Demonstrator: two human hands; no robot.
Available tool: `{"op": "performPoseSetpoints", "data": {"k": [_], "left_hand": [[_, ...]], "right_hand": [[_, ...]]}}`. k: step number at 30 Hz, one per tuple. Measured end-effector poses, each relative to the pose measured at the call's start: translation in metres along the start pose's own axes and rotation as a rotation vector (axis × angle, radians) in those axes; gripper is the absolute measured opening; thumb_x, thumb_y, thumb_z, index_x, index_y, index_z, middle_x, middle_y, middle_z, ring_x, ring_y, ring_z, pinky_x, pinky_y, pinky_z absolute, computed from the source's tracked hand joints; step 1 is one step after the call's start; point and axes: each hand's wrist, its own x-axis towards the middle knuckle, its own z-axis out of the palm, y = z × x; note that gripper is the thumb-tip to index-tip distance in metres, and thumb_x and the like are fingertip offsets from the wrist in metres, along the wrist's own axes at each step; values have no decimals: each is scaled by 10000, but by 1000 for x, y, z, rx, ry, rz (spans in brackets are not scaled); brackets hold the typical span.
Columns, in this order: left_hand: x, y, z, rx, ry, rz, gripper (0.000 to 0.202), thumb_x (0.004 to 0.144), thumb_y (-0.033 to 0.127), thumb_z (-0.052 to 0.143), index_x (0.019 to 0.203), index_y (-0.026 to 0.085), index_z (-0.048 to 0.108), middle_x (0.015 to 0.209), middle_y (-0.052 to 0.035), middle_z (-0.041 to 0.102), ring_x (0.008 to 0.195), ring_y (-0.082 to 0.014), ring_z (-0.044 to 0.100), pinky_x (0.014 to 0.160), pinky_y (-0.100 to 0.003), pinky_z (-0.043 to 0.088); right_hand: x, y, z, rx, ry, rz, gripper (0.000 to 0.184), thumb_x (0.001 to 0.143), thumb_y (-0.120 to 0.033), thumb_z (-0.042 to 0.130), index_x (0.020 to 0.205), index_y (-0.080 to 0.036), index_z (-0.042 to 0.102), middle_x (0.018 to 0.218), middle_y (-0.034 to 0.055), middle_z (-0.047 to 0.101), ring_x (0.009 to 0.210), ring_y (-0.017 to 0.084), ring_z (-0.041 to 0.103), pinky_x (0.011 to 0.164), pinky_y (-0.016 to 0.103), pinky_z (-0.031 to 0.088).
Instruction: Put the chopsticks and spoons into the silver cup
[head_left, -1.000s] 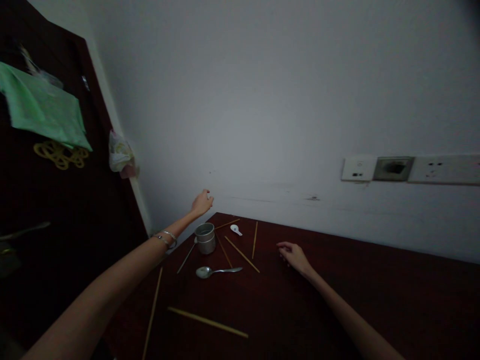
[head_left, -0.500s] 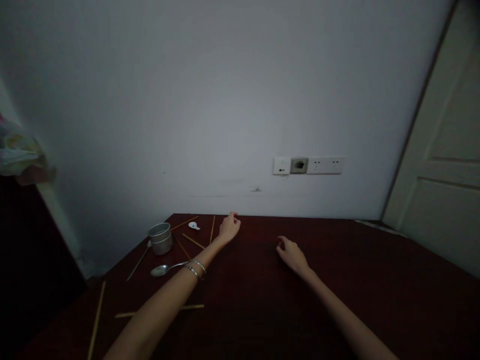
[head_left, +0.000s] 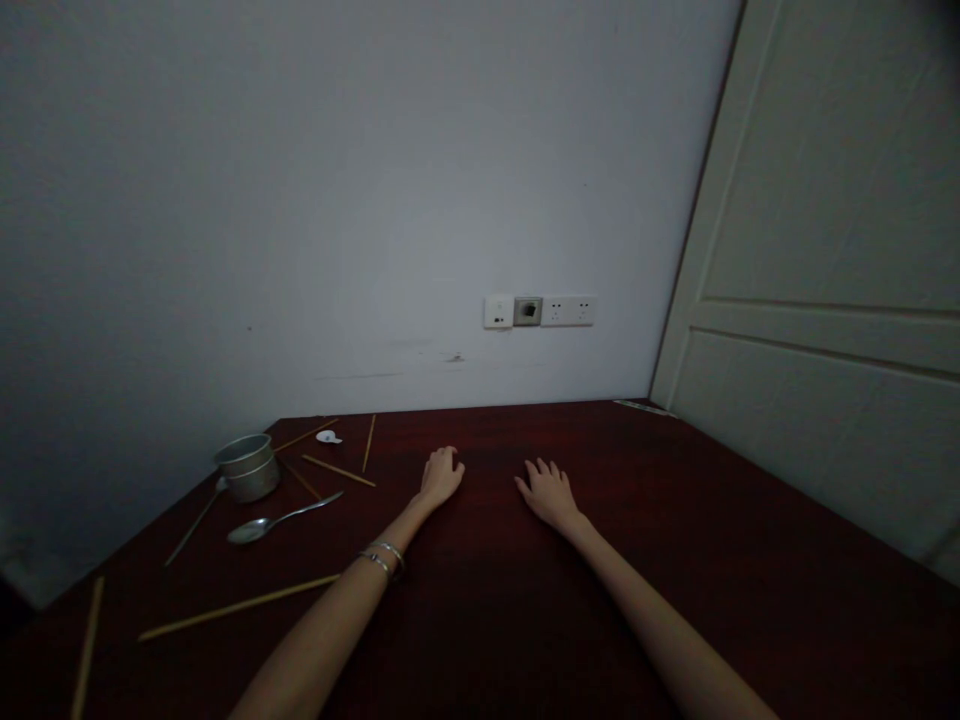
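Appearing well right of the metal cup (head_left: 251, 475), the left hand (head_left: 441, 477) is half curled, the right hand (head_left: 550, 494), farther right, spread; neither visibly grips anything. Metal spoon (head_left: 251, 530) lies before the cup; chopsticks (head_left: 238, 608) lie right of and before it.

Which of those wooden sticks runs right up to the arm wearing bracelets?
The long stick just below the spoon in the picture: its right end meets the left forearm. Every other stick shows clear of both arms.
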Motion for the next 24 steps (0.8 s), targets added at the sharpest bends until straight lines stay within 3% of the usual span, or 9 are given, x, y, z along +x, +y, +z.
{"op": "performPoseSetpoints", "data": {"k": [6,24], "left_hand": [[-8,3,0,85,-6,64,279,795,257,402,1020,145,521,1069,-84,545,1019,-188,458,884,-279,320],[-16,7,0,160,34,117,263,819,245,352,982,138,529,1021,-109,548,987,-187,471,847,-283,333]], "right_hand": [[-5,-1,2,-4,32,12,559,829,-473,243,1277,-166,378,1354,121,313,1246,303,215,970,448,155],[-7,0,4,-28,49,-3,530,826,-436,258,1264,-173,397,1347,112,331,1243,296,227,967,435,162]]}}
